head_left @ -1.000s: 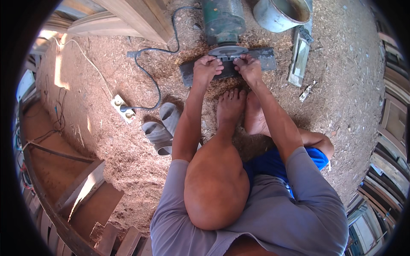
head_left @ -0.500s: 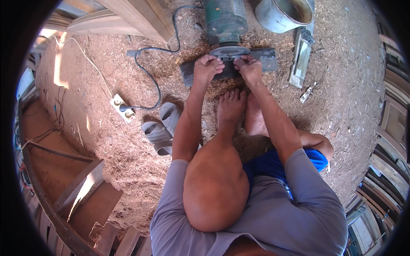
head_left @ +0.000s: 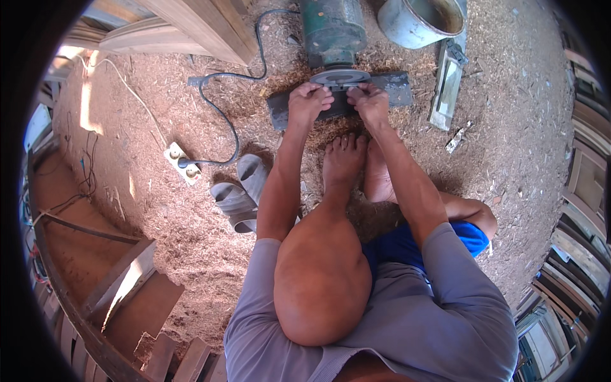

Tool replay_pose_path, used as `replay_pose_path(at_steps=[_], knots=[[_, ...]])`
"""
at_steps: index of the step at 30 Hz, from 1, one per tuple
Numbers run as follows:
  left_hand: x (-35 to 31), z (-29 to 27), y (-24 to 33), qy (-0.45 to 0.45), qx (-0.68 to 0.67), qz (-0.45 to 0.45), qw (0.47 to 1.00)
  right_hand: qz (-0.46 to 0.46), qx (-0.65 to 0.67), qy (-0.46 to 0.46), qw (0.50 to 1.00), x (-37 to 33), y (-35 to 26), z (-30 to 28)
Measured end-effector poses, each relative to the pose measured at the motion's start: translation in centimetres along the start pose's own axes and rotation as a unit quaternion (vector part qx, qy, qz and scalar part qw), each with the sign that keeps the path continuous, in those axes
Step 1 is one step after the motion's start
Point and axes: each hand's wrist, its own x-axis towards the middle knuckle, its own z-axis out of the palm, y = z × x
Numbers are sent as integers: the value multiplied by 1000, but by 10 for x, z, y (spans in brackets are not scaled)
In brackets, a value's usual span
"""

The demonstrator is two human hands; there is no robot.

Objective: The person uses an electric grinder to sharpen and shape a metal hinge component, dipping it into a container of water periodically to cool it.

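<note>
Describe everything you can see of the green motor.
The motor is a cylinder, metal by its look, its green surface worn and patchy; the picture's top edge cuts it off. It lies lengthwise toward the person, its near end narrowing to a darker neck behind a grey disc. A black cord reaches its left side. Neither the left hand nor the right hand touches its body.

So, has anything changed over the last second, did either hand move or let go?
Nothing visibly changed, beyond a faint shift of the whole view. The left hand and right hand stay at the near edge of the grinding wheel, their pinching grip on the small thin piece unchanged. The green motor, power strip and sandals stayed put.
</note>
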Motion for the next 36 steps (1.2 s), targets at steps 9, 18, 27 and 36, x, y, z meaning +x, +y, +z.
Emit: replay_pose_path(at_steps=[9, 18, 27, 36], knots=[[5, -1, -5, -6, 18, 5, 1000, 9, 65, 20, 998, -2, 3, 3], [1, -2, -4, 5, -21, 16, 1000, -23, 42, 33, 998, 4, 15, 9], [-2, -6, -1, 16, -39, 12, 999, -16, -23, 26, 999, 1, 8, 12], [-3, -5, 2, 8, -20, 7, 1000, -13, 11, 9, 1000, 1, 9, 9]])
